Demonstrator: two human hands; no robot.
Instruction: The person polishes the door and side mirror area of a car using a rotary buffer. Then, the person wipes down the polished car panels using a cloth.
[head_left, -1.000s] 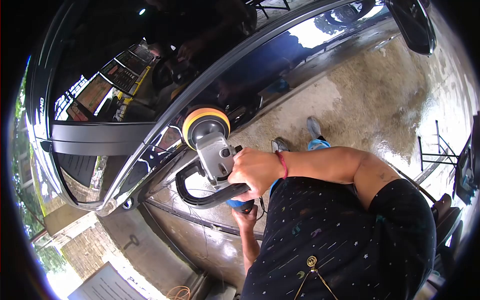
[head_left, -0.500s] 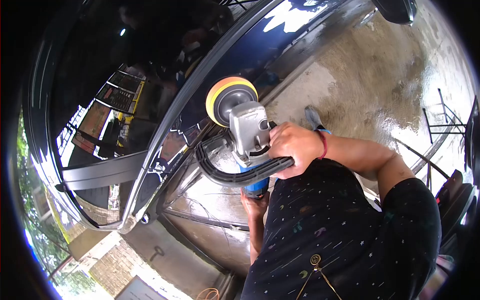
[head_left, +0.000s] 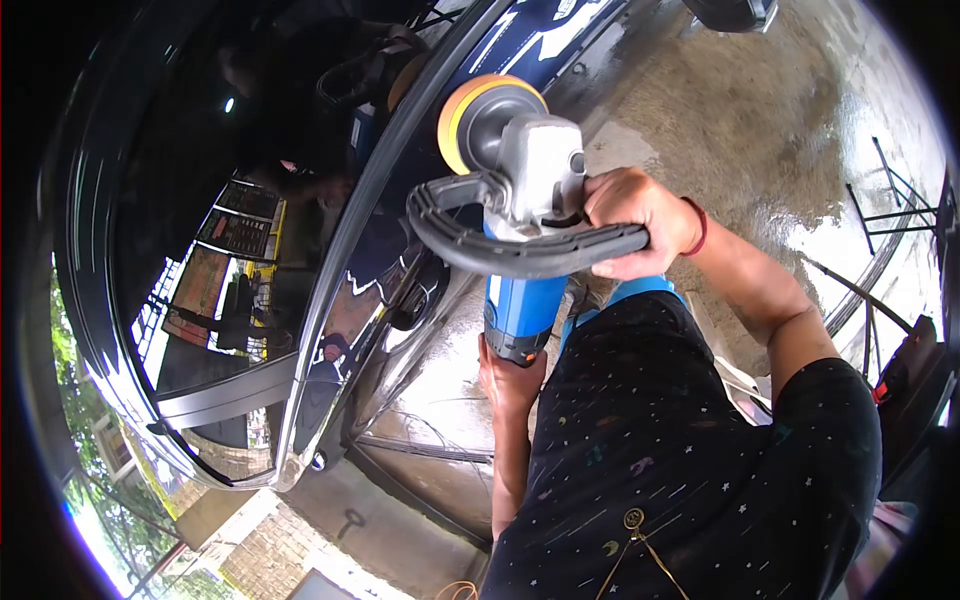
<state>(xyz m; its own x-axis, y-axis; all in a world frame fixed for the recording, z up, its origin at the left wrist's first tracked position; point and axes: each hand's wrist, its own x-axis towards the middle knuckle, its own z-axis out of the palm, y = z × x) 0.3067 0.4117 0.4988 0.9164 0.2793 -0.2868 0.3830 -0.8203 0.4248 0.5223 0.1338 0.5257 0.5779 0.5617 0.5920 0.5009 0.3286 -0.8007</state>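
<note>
A polisher (head_left: 525, 300) with a blue body and silver head is held in both hands. My right hand (head_left: 640, 218), red band at the wrist, is closed on the right end of its black D-shaped handle (head_left: 530, 255). Lower down, my left hand (head_left: 512, 382) grips the rear end of the blue body. The round orange-and-yellow pad (head_left: 458, 125) is over the dark car door (head_left: 395, 225), just below the window trim. Whether the pad touches the paint cannot be made out.
The dark car window (head_left: 230, 120) fills the upper left and shows reflections. A side mirror (head_left: 735, 12) juts in at the top right. Wet concrete floor (head_left: 740, 130) lies beyond the door. A metal-legged stand (head_left: 890, 215) is at the right, an orange cord (head_left: 458, 588) at the bottom.
The polisher and both hands have moved up in view, the pad and right hand also to the right. The pad has travelled along the door. Both hands have kept their hold.
</note>
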